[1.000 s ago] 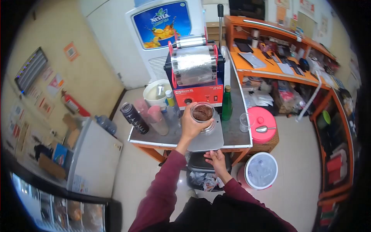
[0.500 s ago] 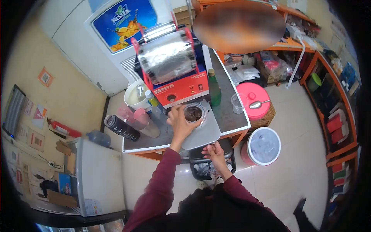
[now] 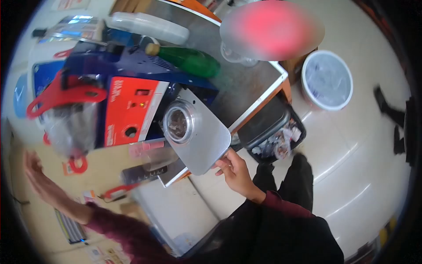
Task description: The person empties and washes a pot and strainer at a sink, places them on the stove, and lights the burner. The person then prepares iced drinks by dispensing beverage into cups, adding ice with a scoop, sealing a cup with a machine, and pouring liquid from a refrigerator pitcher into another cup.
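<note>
A cup of dark contents [image 3: 178, 124] sits in the round holder of the metal tray [image 3: 204, 145], which sticks out from the red and blue sealing machine [image 3: 132, 110]. My right hand [image 3: 235, 172] pinches the tray's near edge between thumb and fingers. Away from the cup, my left hand [image 3: 37, 169] is raised at the far left, beside the machine's film roll [image 3: 72, 127]. It is blurred, and its fingers cannot be made out clearly. A green bottle [image 3: 189, 60] is beside the machine.
A black bin with crumpled plastic [image 3: 281, 143] is below the table edge [image 3: 259, 99]. Beyond it stands a white-rimmed bucket [image 3: 327, 80]. Stacked clear cups [image 3: 149, 27] lie behind the bottle. A dark tumbler [image 3: 143, 174] is near the table's corner. Another person's leg [image 3: 389, 108] shows at right.
My left hand has let go of the cup and moved up and left, beside the machine. The view has turned strongly. My right hand has stayed at the tray's edge.
</note>
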Action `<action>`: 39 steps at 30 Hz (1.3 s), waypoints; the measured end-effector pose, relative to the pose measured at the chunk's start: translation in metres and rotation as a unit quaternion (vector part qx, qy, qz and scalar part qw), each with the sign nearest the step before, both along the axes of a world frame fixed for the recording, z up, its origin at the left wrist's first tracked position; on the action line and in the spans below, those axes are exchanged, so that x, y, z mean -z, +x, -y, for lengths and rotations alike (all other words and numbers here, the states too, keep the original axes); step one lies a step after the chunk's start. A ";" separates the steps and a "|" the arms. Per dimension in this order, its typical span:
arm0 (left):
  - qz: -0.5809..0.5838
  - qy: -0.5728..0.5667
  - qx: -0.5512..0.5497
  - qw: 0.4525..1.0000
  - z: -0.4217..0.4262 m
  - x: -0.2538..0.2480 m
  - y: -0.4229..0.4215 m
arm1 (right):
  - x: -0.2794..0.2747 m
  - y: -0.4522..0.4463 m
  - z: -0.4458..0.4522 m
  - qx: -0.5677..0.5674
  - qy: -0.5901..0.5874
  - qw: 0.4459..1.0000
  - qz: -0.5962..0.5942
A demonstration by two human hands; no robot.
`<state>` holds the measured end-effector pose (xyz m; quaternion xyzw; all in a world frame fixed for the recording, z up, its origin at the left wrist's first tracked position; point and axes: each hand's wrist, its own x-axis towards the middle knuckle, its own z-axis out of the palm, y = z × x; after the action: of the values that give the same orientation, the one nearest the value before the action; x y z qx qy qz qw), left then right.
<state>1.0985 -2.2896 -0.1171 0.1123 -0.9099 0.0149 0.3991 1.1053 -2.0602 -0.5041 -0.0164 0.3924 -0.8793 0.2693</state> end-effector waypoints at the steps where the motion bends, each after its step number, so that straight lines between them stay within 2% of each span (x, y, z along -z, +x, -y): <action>1: 0.076 0.072 0.101 0.989 0.007 -0.020 -0.025 | -0.002 0.002 0.003 0.006 0.009 1.000 0.001; 4: 0.214 0.106 -0.031 0.971 0.165 -0.085 -0.012 | -0.007 -0.005 0.019 0.017 0.026 0.999 0.024; 6: 0.219 0.033 -0.083 0.972 0.176 -0.097 0.004 | -0.001 -0.017 0.035 0.033 0.022 0.999 0.004; 9: 0.150 -0.023 -0.132 0.979 0.146 -0.090 0.006 | -0.001 -0.030 0.054 0.085 0.039 0.995 -0.038; 11: 0.122 -0.094 -0.134 0.979 0.119 -0.076 -0.002 | 0.001 -0.034 0.064 0.119 0.054 0.989 -0.069; 13: 0.127 -0.216 -0.116 0.961 0.098 -0.063 -0.009 | 0.005 -0.039 0.076 0.153 0.061 0.982 -0.093; 14: 0.079 -0.165 -0.144 0.973 0.042 -0.007 -0.030 | 0.005 -0.042 0.084 0.164 0.062 0.980 -0.096; 17: 0.050 -0.174 -0.154 0.971 0.026 0.008 -0.035 | 0.008 -0.054 0.111 0.176 0.054 0.978 -0.094; 20: 0.065 -0.339 -0.170 0.923 0.015 0.022 -0.029 | 0.007 -0.068 0.130 0.178 0.089 0.975 -0.098; 25: 0.048 -0.407 -0.201 0.890 -0.007 0.059 -0.029 | 0.003 -0.086 0.157 0.231 0.100 0.965 -0.072; 32: 0.052 -0.521 -0.235 0.819 -0.011 0.057 -0.030 | 0.004 -0.088 0.160 0.232 0.095 0.965 -0.074; 34: 0.019 -0.296 -0.114 0.948 -0.013 0.039 -0.029 | 0.008 -0.087 0.159 0.215 0.107 0.966 -0.098; 35: 0.002 -0.172 -0.048 0.984 -0.011 0.022 -0.028 | 0.010 -0.088 0.159 0.208 0.113 0.965 -0.111; 36: 0.001 -0.073 0.027 0.997 0.004 -0.015 -0.031 | 0.010 -0.090 0.158 0.214 0.110 0.965 -0.103; 37: 0.016 -0.031 0.046 0.998 0.013 -0.039 -0.035 | 0.010 -0.090 0.159 0.219 0.106 0.965 -0.094; 39: 0.055 -0.067 -0.009 0.996 0.030 -0.041 -0.051 | 0.008 -0.088 0.161 0.222 0.091 0.968 -0.080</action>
<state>1.0470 -2.3197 -0.0765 0.0925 -0.9263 0.0851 0.3552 1.0169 -2.2213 -0.5124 0.0251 0.4846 -0.8737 0.0356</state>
